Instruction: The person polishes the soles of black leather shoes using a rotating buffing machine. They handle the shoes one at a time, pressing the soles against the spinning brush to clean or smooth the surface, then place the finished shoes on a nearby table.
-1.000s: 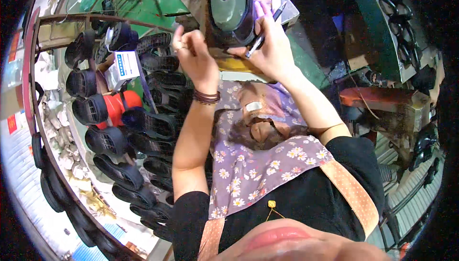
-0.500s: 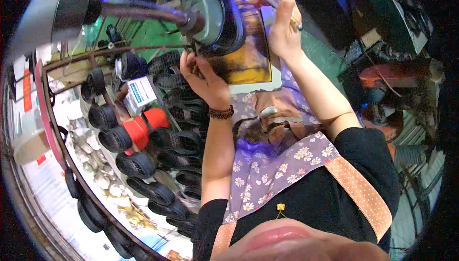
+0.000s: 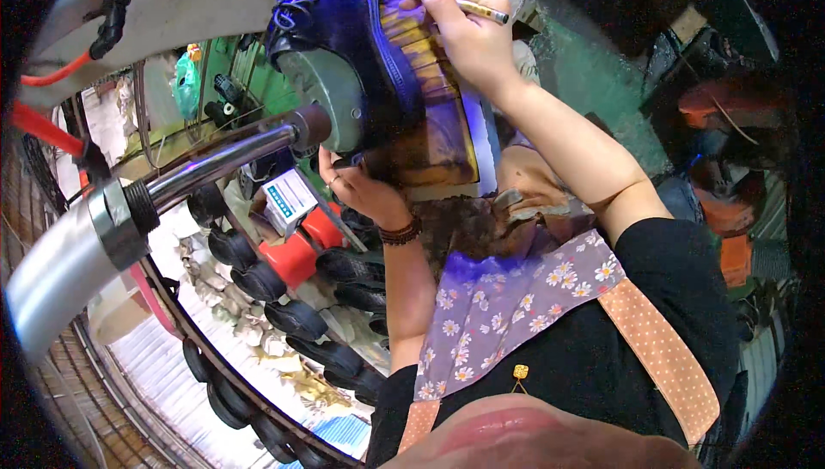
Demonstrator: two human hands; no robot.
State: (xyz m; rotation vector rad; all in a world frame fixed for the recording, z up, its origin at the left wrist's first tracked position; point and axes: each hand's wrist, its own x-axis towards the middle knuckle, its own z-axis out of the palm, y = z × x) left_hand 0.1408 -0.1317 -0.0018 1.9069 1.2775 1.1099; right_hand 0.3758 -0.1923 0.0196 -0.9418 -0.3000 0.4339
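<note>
A black lace-up shoe point(image 3: 326, 18) lies on its side with a grey-green last point(image 3: 322, 91) filling its opening. Beneath its sole edge is a board point(image 3: 443, 147) stained yellow and brown. My right hand point(image 3: 477, 39) grips a slim brush point(image 3: 481, 12), whose dark tip meets the shoe's sole edge. Near the heel end, my left hand point(image 3: 365, 194) has its fingers curled against a small dark part below the last; what exactly they hold is hidden. Purple light falls on the shoe and board.
Metal arms point(image 3: 228, 160) reach in from the left, close to the last. Rows of black shoe soles point(image 3: 296, 319) hang on a rack beside my left forearm, with a red piece point(image 3: 292, 254) and a white box point(image 3: 288, 198) among them. Dark machinery point(image 3: 722, 185) stands at right.
My view has shifted, bringing more of the shoe and its laces into sight. The brush tip has come from above the board onto the sole edge. My left hand stays by the heel end.
</note>
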